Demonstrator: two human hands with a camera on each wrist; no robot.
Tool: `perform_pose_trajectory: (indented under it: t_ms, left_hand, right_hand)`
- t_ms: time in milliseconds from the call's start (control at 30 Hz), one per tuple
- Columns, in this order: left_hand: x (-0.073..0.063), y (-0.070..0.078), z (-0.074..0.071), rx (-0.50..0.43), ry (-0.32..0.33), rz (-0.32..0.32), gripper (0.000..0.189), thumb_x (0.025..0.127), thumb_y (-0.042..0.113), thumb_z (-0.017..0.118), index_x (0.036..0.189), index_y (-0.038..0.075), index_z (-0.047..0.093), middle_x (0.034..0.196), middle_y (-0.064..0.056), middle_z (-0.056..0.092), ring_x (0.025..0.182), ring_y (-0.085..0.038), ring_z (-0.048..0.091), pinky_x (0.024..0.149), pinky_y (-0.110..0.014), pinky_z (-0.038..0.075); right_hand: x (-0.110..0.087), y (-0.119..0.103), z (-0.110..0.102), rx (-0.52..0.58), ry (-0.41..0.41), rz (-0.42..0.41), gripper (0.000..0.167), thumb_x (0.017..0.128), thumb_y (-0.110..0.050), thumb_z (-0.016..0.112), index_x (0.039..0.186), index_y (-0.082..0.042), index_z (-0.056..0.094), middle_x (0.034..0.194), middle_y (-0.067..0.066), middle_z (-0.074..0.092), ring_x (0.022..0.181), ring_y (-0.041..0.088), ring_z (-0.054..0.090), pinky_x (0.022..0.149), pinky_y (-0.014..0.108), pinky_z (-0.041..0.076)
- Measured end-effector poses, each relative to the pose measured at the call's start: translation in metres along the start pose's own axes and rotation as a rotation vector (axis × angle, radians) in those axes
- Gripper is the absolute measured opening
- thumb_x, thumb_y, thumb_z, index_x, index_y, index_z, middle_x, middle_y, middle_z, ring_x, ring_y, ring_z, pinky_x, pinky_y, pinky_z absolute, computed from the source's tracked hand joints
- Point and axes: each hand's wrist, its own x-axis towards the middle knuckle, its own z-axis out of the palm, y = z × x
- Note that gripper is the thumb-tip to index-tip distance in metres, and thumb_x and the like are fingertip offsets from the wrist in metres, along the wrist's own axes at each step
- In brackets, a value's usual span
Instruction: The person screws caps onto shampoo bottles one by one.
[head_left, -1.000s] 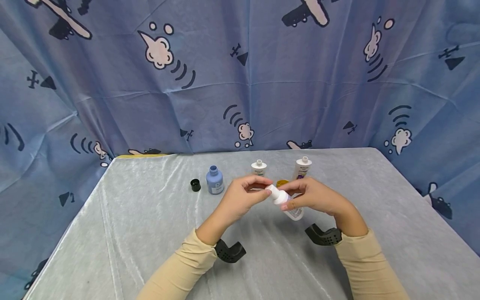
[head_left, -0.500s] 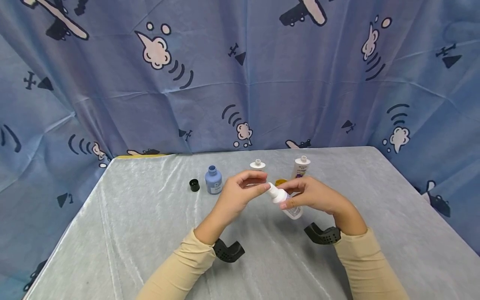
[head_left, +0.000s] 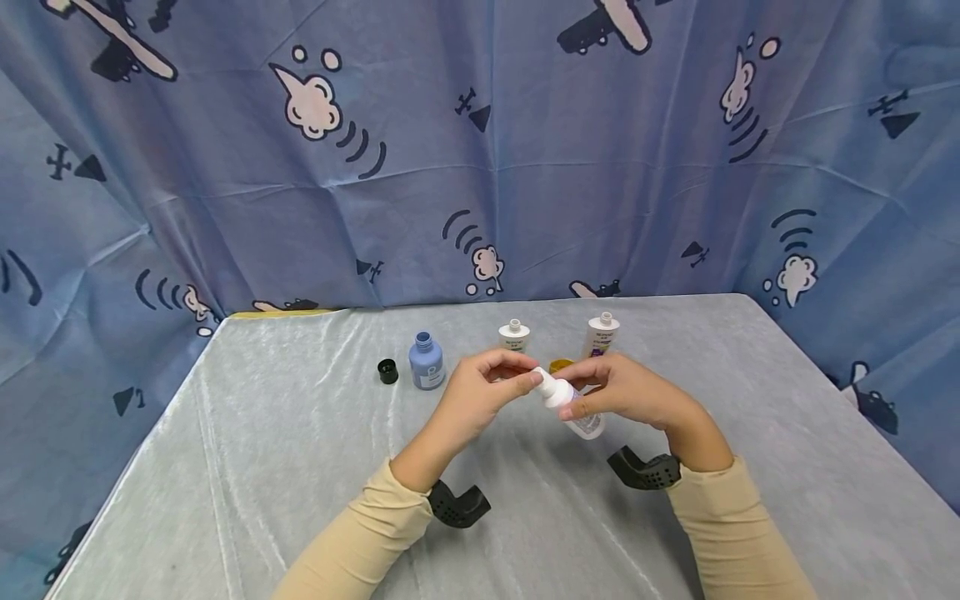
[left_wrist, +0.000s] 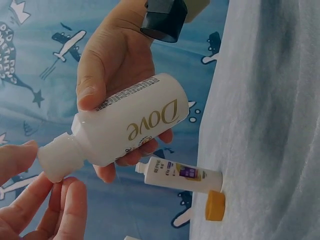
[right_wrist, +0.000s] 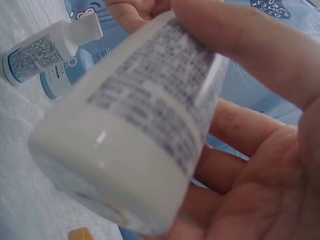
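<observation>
Head view, against half a second ago: patterned blue curtain (head_left: 420, 125) unchanged behind the far edge of the surface. Grey surface (head_left: 285, 450): same layout; wide stretches of cloth from the hands toward the left and right edges. Right hand (head_left: 630, 392): same position, grasping the Dove bottle. Left hand (head_left: 472, 387): fingers slightly lower than before, pinching the white cap. Dove bottle (left_wrist: 135, 117): raised above mid-surface, tilted, cap toward the far left corner. Purple-labelled white bottle (head_left: 601, 335): upright, unmoved, near the far edge. Second white bottle (head_left: 514, 335): label newly visible above the left fingers. Blue bottle (head_left: 427, 364): unmoved, upright. White cap (left_wrist: 61, 157): on the Dove bottle's neck. Yellow cap (left_wrist: 215, 206): just beside the purple-labelled white bottle. Black cap (head_left: 387, 372): unmoved, just beside the blue bottle, well apart from the left edge.
</observation>
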Motion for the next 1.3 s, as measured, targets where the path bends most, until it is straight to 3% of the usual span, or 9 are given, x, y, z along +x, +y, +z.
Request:
perform_pose_trajectory:
  t_ms: [433,600,733,967,1300]
  left_hand:
    - [-0.0025,0.0017,-0.0005,-0.051,-0.063,0.039,0.026,0.09,0.008,0.071,0.115,0.0,0.072,0.118,-0.016,0.071,0.091,-0.006,0.068,0.084,-0.024,0.056]
    - [-0.0029,0.0022,-0.0007,-0.061,-0.085,0.067,0.029,0.09,0.005,0.069,0.118,-0.003,0.069,0.121,-0.019,0.069,0.097,-0.014,0.071,0.088,-0.027,0.058]
    - [-0.0032,0.0041,-0.0009,-0.1,-0.065,0.035,0.034,0.09,0.007,0.071,0.123,-0.001,0.067,0.124,-0.019,0.068,0.105,-0.022,0.071,0.091,-0.03,0.057]
    - [-0.0006,0.0007,-0.0008,-0.055,0.005,-0.004,0.027,0.088,0.015,0.076,0.112,0.005,0.073,0.112,-0.012,0.074,0.097,-0.016,0.068,0.082,-0.024,0.054]
    - [-0.0003,-0.0006,0.0005,-0.036,-0.021,0.018,0.026,0.089,0.015,0.074,0.112,0.002,0.072,0.11,-0.013,0.073,0.089,-0.007,0.065,0.08,-0.025,0.053]
  right_hand:
    - [-0.0001,0.0011,-0.0003,0.0,0.003,0.009,0.058,0.083,-0.022,0.081,0.128,0.008,0.061,0.112,0.014,0.071,0.094,0.015,0.068,0.083,0.033,0.056]
    - [-0.0004,0.0011,-0.0004,0.003,0.0,0.004,0.058,0.083,-0.022,0.081,0.128,0.009,0.06,0.112,0.014,0.071,0.094,0.013,0.068,0.083,0.033,0.056]
    - [-0.0004,0.0003,0.0002,0.017,0.001,0.001,0.058,0.084,-0.021,0.081,0.129,0.009,0.06,0.113,0.014,0.071,0.094,0.013,0.067,0.084,0.033,0.055]
    - [-0.0009,-0.0028,0.0026,0.024,0.013,0.009,0.057,0.083,-0.021,0.081,0.128,0.008,0.061,0.115,0.015,0.071,0.095,0.013,0.066,0.084,0.033,0.054]
    - [-0.0009,-0.0028,0.0014,0.019,0.002,0.0,0.056,0.084,-0.021,0.08,0.128,0.008,0.061,0.112,0.012,0.072,0.094,0.014,0.067,0.083,0.034,0.055]
